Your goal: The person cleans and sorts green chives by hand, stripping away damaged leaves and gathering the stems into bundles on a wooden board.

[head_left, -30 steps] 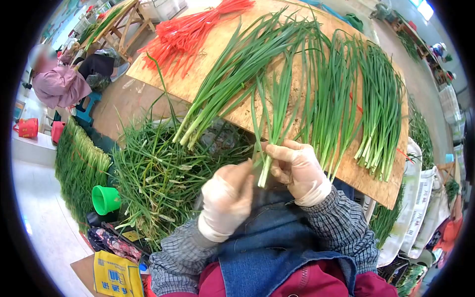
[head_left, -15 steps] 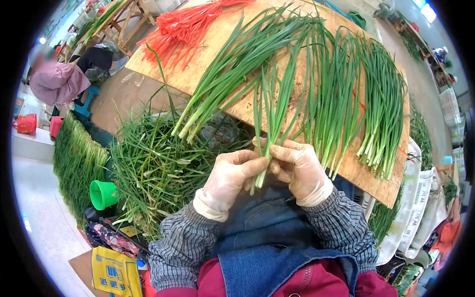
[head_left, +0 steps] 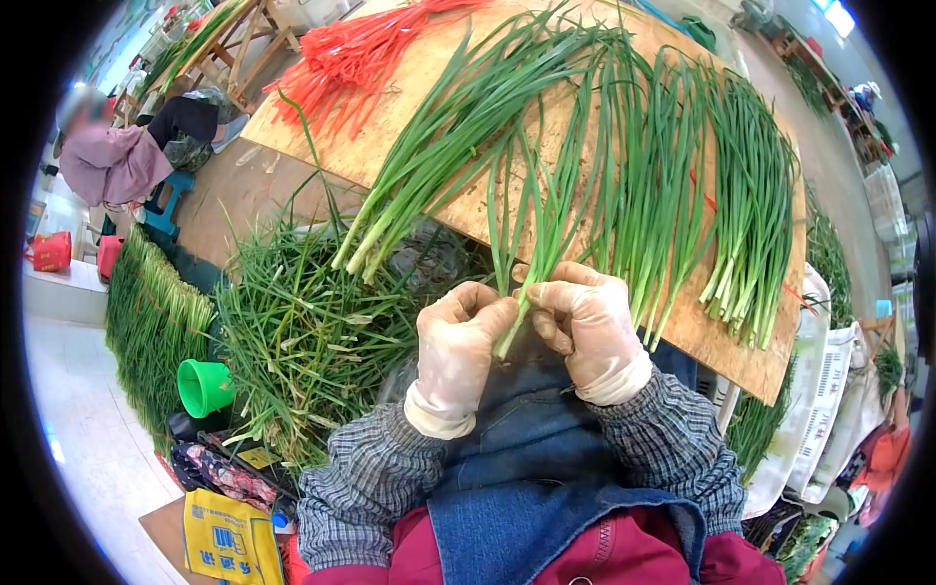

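Note:
Both hands are in thin whitish gloves at the near edge of the wooden board. My right hand (head_left: pixel 593 327) is closed, its thumb and fingers pinching a few garlic chives (head_left: pixel 522 317) near their pale lower ends. The leaves of these stalks run up onto the board. My left hand (head_left: pixel 455 341) is closed too, with thumb and forefinger at a separate thin chive leaf (head_left: pixel 499 239) just left of the stalks. A loose bunch of chives (head_left: pixel 429 166) lies up and left, its white ends over the edge. More chives (head_left: pixel 658 195) lie spread to the right.
A neater chive bundle (head_left: pixel 751 214) lies on the board's (head_left: pixel 726 336) right side. Red plastic strips (head_left: pixel 351 63) lie at its far left. Left of my hands is a heap of chive trimmings (head_left: pixel 302 331), beside a green bucket (head_left: pixel 205 387). A person (head_left: pixel 112 161) sits at far left.
My left hand has moved slightly left, away from the right hand, and the thin leaf at its fingers now stands apart from the stalks. The right hand keeps its pinch.

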The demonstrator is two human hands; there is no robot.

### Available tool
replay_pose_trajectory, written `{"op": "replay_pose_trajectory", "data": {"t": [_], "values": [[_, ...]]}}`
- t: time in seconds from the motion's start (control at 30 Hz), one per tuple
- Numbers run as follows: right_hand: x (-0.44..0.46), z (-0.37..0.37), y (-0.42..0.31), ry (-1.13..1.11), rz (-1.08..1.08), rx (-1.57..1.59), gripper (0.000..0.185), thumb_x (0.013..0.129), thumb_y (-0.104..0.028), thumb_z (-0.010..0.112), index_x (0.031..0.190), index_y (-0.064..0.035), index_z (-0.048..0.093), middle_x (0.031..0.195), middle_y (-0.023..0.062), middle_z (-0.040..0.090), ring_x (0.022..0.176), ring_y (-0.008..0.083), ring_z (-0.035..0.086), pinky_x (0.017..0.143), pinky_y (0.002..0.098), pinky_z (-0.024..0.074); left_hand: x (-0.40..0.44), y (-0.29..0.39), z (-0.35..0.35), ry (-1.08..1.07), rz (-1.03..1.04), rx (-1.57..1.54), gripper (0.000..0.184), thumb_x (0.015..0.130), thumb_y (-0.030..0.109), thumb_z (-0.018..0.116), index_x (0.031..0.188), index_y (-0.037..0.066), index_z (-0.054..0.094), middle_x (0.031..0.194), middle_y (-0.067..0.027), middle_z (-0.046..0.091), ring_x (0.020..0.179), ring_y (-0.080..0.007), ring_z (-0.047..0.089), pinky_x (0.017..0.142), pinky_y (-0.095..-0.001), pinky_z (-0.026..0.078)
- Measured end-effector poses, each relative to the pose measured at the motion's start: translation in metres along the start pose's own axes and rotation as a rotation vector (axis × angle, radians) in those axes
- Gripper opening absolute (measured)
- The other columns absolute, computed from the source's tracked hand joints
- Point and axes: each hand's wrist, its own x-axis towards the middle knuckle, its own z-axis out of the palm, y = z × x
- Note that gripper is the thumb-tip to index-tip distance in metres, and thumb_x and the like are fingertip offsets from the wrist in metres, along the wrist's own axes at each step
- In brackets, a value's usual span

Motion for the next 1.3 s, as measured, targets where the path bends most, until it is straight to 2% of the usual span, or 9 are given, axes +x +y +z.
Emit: {"op": "replay_pose_trajectory", "data": {"t": [0.17,0.37,0.47,0.6,0.83,0.9,0.97,1.17,1.3], "values": [[0.002,-0.006,-0.003,0.041,-0.021,0.069,0.020,0.075,0.003,0.051,0.093,0.0089,0.056,0.075,0.0120,0.062,0.045,0.0075,0.047,0.036,0.0176,0.0309,-0.003,0.005,-0.009,0.079,0.126,0.055,0.010,0.080,0.009,0.060,0.076,0.000,0.060,0.067,-0.0033,0.061,0.046,-0.0038,0.045,0.041,-0.0167,0.032],[0.003,-0.012,-0.002,-0.281,0.092,0.320,0.035,0.076,0.002,0.044,0.110,0.0104,0.048,0.091,0.0182,0.063,0.042,0.0080,0.043,0.037,0.0187,0.0317,-0.005,0.019,-0.018,-0.062,-0.076,0.014,0.010,0.082,0.007,0.057,0.082,-0.001,0.060,0.064,-0.0016,0.058,0.047,-0.0043,0.043,0.042,-0.0176,0.031],[0.006,-0.014,0.002,-0.408,0.116,0.395,0.039,0.077,0.002,0.043,0.115,0.0096,0.046,0.093,0.0168,0.063,0.043,0.0089,0.043,0.038,0.0192,0.0328,0.003,0.010,-0.018,-0.237,-0.216,-0.065,0.020,0.081,0.017,0.056,0.087,-0.002,0.058,0.067,-0.0048,0.059,0.051,-0.0088,0.051,0.046,-0.0192,0.038],[0.003,-0.004,0.000,-0.219,0.009,0.265,0.032,0.079,-0.002,0.047,0.110,0.0084,0.051,0.095,0.0160,0.062,0.044,0.0100,0.046,0.039,0.0211,0.0364,0.009,0.007,-0.016,-0.317,-0.292,-0.106,0.020,0.081,0.017,0.059,0.088,-0.001,0.057,0.070,-0.0036,0.059,0.055,-0.0086,0.052,0.050,-0.0187,0.039],[0.000,-0.001,0.000,0.015,-0.023,0.008,0.022,0.079,-0.007,0.060,0.096,0.0060,0.057,0.066,0.0059,0.058,0.044,0.0077,0.047,0.036,0.0192,0.0321,0.000,0.003,0.000,-0.165,-0.054,0.054,0.013,0.078,0.013,0.065,0.082,0.002,0.058,0.068,0.0000,0.057,0.055,-0.0047,0.048,0.048,-0.0177,0.036],[0.000,-0.002,0.001,0.034,-0.010,-0.029,0.018,0.077,-0.005,0.062,0.091,0.0052,0.059,0.061,0.0032,0.055,0.043,0.0070,0.047,0.035,0.0183,0.0309,0.001,0.003,-0.002,-0.176,-0.106,0.067,0.013,0.080,0.013,0.065,0.082,0.001,0.060,0.068,-0.0002,0.058,0.056,-0.0045,0.049,0.049,-0.0182,0.038],[-0.001,-0.004,0.000,0.039,-0.015,-0.009,0.014,0.076,-0.004,0.061,0.087,0.0056,0.060,0.062,0.0040,0.057,0.043,0.0069,0.047,0.036,0.0176,0.0321,0.001,0.008,-0.002,-0.172,-0.194,0.046,0.011,0.080,0.013,0.064,0.079,0.003,0.058,0.063,0.0012,0.055,0.048,-0.0043,0.046,0.042,-0.0176,0.032],[-0.003,-0.004,0.000,0.047,-0.031,0.083,0.018,0.077,-0.004,0.060,0.091,0.0075,0.060,0.064,0.0052,0.058,0.047,0.0082,0.050,0.038,0.0186,0.0361,0.007,0.008,0.005,-0.182,-0.088,0.136,0.013,0.080,0.013,0.064,0.081,0.001,0.059,0.063,0.0002,0.056,0.048,-0.0048,0.046,0.042,-0.0179,0.034],[-0.002,-0.005,0.000,0.036,-0.028,0.120,0.018,0.077,-0.003,0.059,0.091,0.0074,0.059,0.066,0.0059,0.058,0.046,0.0084,0.050,0.038,0.0196,0.0365,0.007,0.000,0.006,-0.133,-0.071,-0.031,0.013,0.080,0.011,0.062,0.083,-0.001,0.059,0.065,-0.0012,0.057,0.050,-0.0049,0.047,0.045,-0.0182,0.036]]}}
